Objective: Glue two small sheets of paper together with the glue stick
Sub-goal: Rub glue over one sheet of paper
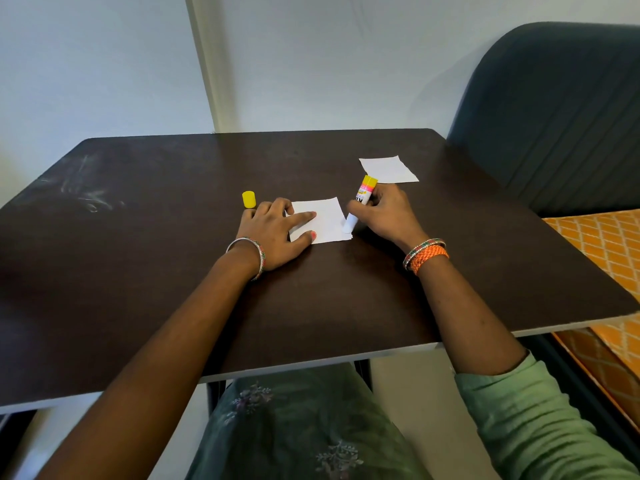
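Your left hand [273,233] lies flat, fingers spread, pressing the near sheet [323,221] to the table [173,271], a sensible way to stop it sliding under the rubbing; your right hand [384,213] is wrapped round the glue stick [360,204], tilted so its white tip meets the sheet's right edge, between your hands; the yellow cap [249,199] stands just beyond your left fingers, out of the way; the second sheet [388,169] waits beyond your right hand, probably kept apart until the glue is spread.
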